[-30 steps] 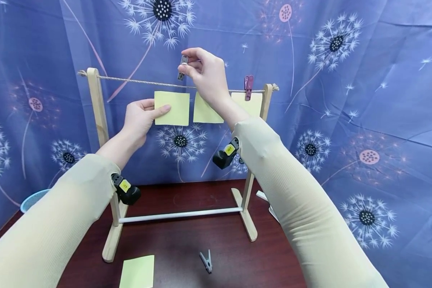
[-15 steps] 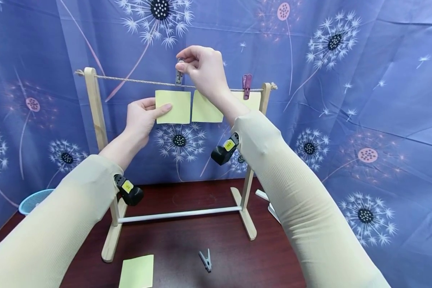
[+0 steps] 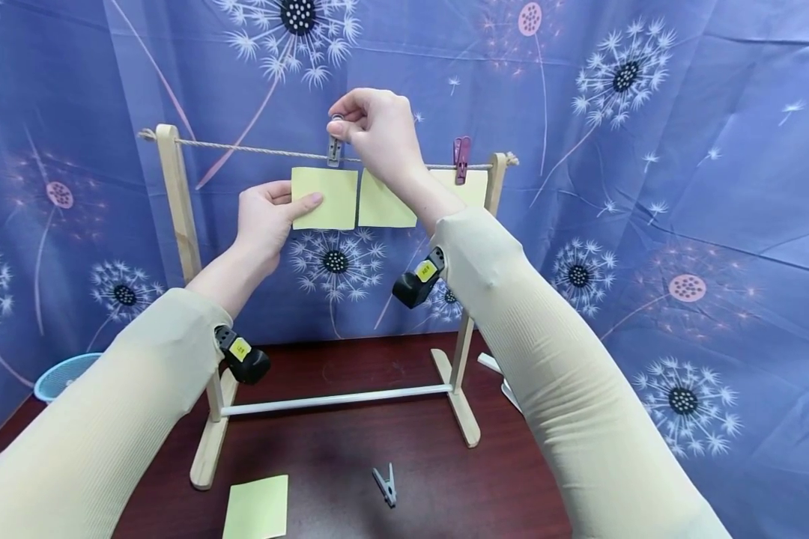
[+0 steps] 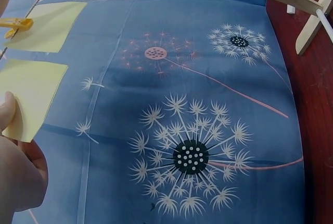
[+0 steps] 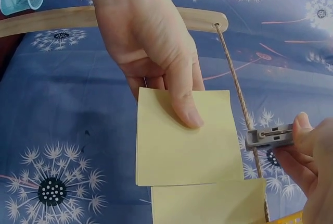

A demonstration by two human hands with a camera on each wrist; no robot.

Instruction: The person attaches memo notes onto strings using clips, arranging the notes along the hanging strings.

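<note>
My left hand [image 3: 263, 221] pinches a yellow sticky note [image 3: 330, 209] by its left side, thumb in front, just below the rope [image 3: 243, 148]. Above that note, my right hand [image 3: 386, 138] pinches a grey clothespin [image 3: 334, 154] by its handle end. In the right wrist view the tip of this clothespin [image 5: 255, 139] sits across the rope, apart from the note's upper edge. A second yellow note [image 3: 384, 208] hangs beside the held one, under a yellow clothespin [image 4: 20, 24] seen in the left wrist view. Farther right, a purple clothespin [image 3: 461, 159] holds a third note [image 3: 473, 192].
The rope runs between the posts of a wooden stand [image 3: 178, 202] joined by a white bar [image 3: 337, 400]. On the dark red table lie another grey clothespin [image 3: 386, 486] and a yellow sticky note [image 3: 256, 509]. A blue basket [image 3: 64, 376] stands at left, a patterned curtain behind.
My right hand has brought the grey clothespin down and slightly left, from above the rope onto it. My left hand keeps the note in nearly the same place.
</note>
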